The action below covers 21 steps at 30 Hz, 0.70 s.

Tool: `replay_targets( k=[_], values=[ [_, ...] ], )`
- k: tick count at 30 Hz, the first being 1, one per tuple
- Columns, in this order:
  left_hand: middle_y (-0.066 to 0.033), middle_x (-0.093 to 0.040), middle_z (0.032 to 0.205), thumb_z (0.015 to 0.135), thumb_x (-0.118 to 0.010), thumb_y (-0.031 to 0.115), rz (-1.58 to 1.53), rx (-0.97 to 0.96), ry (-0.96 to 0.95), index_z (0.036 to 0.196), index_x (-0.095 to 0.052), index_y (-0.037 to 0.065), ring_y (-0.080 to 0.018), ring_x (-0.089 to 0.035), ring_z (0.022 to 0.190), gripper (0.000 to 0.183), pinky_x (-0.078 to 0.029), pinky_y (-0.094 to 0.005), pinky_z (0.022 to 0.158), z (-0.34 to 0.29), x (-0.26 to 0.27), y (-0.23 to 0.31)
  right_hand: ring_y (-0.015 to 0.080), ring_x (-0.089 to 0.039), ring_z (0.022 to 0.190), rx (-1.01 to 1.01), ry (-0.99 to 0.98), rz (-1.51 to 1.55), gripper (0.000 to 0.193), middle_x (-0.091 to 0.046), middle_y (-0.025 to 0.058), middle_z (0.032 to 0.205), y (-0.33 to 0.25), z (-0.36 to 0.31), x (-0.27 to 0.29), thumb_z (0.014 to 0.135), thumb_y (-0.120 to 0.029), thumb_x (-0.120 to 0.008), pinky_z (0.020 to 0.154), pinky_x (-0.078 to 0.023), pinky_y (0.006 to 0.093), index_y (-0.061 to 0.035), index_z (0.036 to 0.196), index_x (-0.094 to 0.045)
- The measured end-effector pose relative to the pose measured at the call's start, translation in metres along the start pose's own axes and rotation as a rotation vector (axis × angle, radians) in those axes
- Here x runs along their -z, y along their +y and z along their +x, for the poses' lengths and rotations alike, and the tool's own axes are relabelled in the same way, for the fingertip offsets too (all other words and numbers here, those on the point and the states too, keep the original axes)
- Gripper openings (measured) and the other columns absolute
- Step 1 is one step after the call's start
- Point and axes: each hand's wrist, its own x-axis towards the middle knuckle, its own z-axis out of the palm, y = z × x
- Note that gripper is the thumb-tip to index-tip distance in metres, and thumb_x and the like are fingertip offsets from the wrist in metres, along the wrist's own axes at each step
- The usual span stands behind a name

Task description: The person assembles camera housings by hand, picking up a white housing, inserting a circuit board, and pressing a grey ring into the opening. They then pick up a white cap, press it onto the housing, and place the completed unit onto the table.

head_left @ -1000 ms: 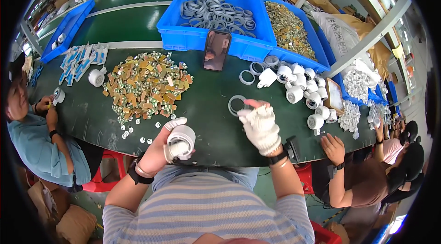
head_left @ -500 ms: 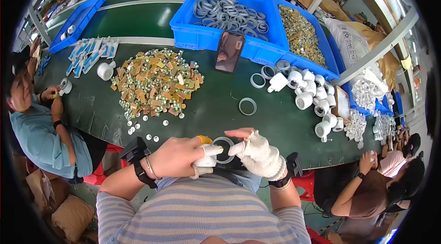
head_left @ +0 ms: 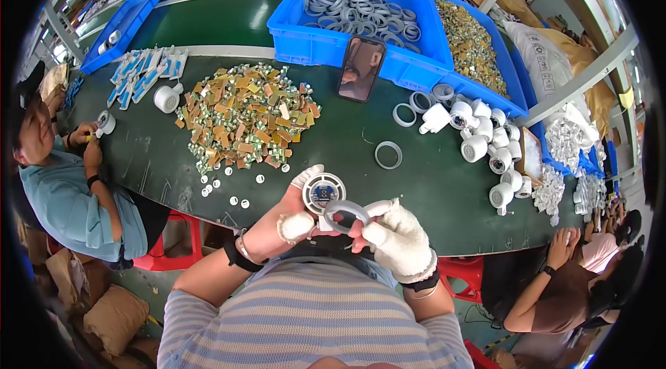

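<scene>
My left hand (head_left: 284, 222), in a partial white glove, is closed around a round white housing (head_left: 333, 183). The housing's open face is turned up and shows a dark blue insert inside. My right hand (head_left: 404, 240), in a white knitted glove, grips a grey ring (head_left: 356, 208) between thumb and fingers. The ring is tilted and overlaps the housing's lower right edge; whether they touch I cannot tell. Beyond my hands, a second grey ring (head_left: 390, 166) lies on the dark green table (head_left: 347, 134).
A heap of small circuit boards (head_left: 250, 119) and several white discs (head_left: 260, 179) lie left of centre. A blue crate (head_left: 298, 45) of grey rings stands behind a phone (head_left: 361, 69). White housings (head_left: 474, 148) cluster at right. Co-workers sit at both sides.
My left hand has turned the housing so its open face shows, and moved it away from my body. My right hand has tilted the grey ring. The head view has shifted slightly.
</scene>
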Motion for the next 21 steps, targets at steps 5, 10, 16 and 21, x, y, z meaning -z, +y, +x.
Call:
replay_targets(
  k=[5,10,16,21],
  values=[
    [-0.0034,-0.036,0.155,0.082,-0.085,-0.003,0.222,0.001,0.01,0.167,-0.008,0.027,-0.0232,-0.051,0.139,0.119,-0.053,-0.0463,0.111,-0.002,-0.005,-0.012,0.0202,-0.07,0.086,0.151,0.123,-0.507,0.025,-0.074,0.011,0.1,-0.008,0.003,-0.013,0.099,-0.018,-0.073,0.08,-0.056,0.0333,0.0005,0.115,-0.069],
    [-0.0026,-0.038,0.155,0.083,-0.08,-0.012,0.395,-0.044,-0.018,0.168,-0.005,0.029,-0.0216,-0.051,0.137,0.121,-0.053,-0.0421,0.109,-0.002,-0.001,-0.02,0.0234,-0.072,0.085,0.289,0.147,-0.86,0.018,-0.075,0.0106,0.097,-0.012,0.003,-0.015,0.094,-0.015,-0.077,0.077,-0.055,0.0339,-0.0056,0.11,-0.074],
    [-0.0012,-0.039,0.155,0.084,-0.081,-0.011,0.386,-0.012,0.001,0.169,-0.003,0.027,-0.0185,-0.05,0.138,0.121,-0.051,-0.0387,0.109,-0.002,0.001,-0.017,0.0267,-0.072,0.083,0.311,0.086,-0.995,0.021,-0.075,0.0109,0.097,-0.015,0.005,-0.008,0.094,-0.017,-0.077,0.074,-0.056,0.0358,-0.0073,0.113,-0.073],
    [-0.0011,-0.04,0.155,0.084,-0.081,-0.012,0.429,-0.021,-0.014,0.169,-0.004,0.027,-0.0173,-0.05,0.138,0.12,-0.051,-0.038,0.11,-0.004,-0.001,-0.019,0.0283,-0.072,0.082,0.417,0.087,-1.045,0.022,-0.074,0.0116,0.097,-0.01,0.006,0.0,0.095,-0.018,-0.077,0.073,-0.055,0.0366,-0.0087,0.114,-0.073]
  ],
)
